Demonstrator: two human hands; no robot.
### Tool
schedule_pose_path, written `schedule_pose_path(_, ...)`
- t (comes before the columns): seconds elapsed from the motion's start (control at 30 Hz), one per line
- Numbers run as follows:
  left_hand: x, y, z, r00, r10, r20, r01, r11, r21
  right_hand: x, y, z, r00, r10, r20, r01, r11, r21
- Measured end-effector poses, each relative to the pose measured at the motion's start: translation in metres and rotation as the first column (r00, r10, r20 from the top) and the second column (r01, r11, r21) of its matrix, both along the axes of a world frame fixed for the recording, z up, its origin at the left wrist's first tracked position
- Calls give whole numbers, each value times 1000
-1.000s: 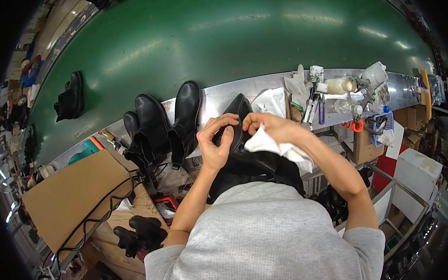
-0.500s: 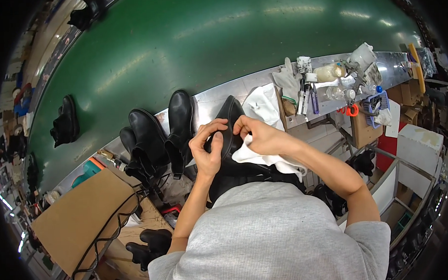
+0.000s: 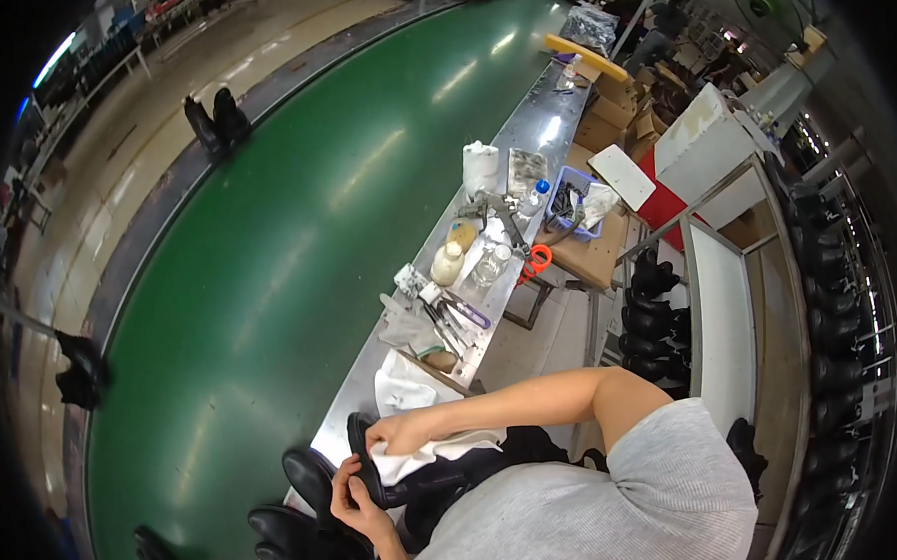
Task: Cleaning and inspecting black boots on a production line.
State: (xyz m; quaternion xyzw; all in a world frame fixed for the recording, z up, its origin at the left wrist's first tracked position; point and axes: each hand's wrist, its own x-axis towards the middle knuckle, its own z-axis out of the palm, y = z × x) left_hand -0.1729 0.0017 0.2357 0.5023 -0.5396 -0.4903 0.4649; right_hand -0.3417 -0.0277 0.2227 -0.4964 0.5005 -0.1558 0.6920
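Observation:
A black ankle boot (image 3: pixel 368 478) lies tilted in front of me, its toe pointing away and its shaft toward my body. My left hand (image 3: pixel 355 501) grips the boot's near-left edge with bent fingers. Pressed to the boot's other side is my right hand (image 3: pixel 402 435), its fingers closed on a white cloth (image 3: pixel 406 463) that hangs below the palm and trails toward my forearm. The right fingertips are partly hidden against the boot. Another white cloth (image 3: pixel 401 384) lies on the metal ledge just beyond.
A long green work surface (image 3: pixel 269 298) curves away on the left, edged by a metal ledge (image 3: pixel 537 126). More black boots (image 3: pixel 307 474) stand left of my hands. Bottles (image 3: pixel 448 264), orange-handled scissors (image 3: pixel 536 263) and a purple basket (image 3: pixel 572 203) sit farther along. Boot racks (image 3: pixel 833 373) line the right.
The view has swung to the right, so the hands and boot now appear lower left. The boot has turned to show its sole edge. Both hands stay on it, the cloth still in my right.

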Motion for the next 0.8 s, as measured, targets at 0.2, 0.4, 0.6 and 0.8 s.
schedule_pose_path(0.2, 5, 1, -4, 1000, -18, 14, 18, 1000, 1, 9, 16, 8, 992, -11, -125, -14, 980, -200)
schedule_pose_path(0.4, -4, -3, 2, 999, -36, 12, 37, 999, -14, -15, -2, -15, 985, -89, 145, 57, 976, 212)
schedule_pose_path(0.6, 1, 0, 1, 1000, 5, -2, -5, 1000, 13, -9, 3, 6, 990, -9, 138, 6, 1000, 22)
schedule_pose_path(0.8, 5, 3, 1, 1000, 14, -8, -14, 1000, 10, 11, 21, 8, 996, -62, -61, 39, 944, -327)
